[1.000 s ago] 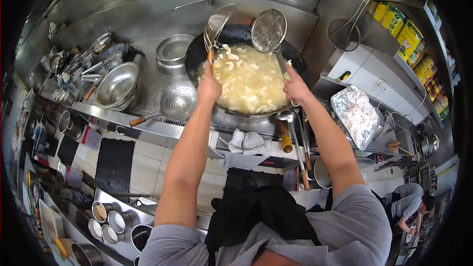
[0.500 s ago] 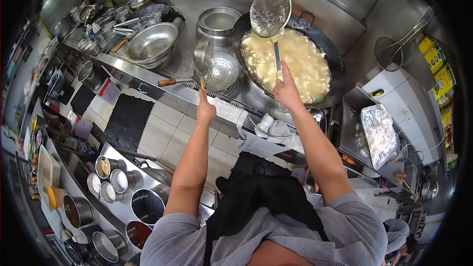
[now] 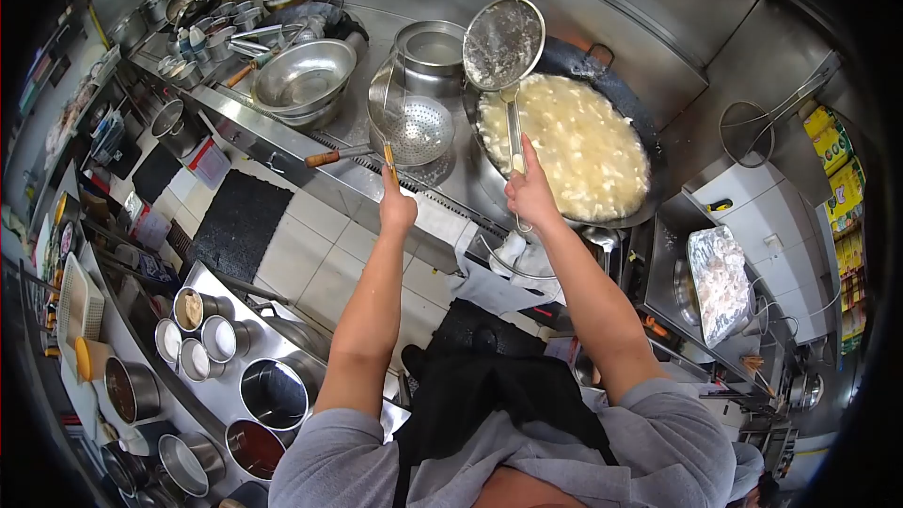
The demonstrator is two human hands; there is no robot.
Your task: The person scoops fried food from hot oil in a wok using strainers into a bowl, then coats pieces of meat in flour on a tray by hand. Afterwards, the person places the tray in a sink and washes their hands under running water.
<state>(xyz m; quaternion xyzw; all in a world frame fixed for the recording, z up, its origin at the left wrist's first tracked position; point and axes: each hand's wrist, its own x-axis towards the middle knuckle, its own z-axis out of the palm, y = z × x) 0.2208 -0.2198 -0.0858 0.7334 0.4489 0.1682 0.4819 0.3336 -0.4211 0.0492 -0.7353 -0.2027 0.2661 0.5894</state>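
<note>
Right hand (image 3: 530, 194) holds strainer (image 3: 503, 43) by steel kitchen counter (image 3: 350, 121).

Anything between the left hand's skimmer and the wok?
Yes, in this view: the right hand's mesh strainer, its handle crossing the left side of the wok. The perforated ladle also shows between skimmer and wok. Height clearance can't be judged.
</note>
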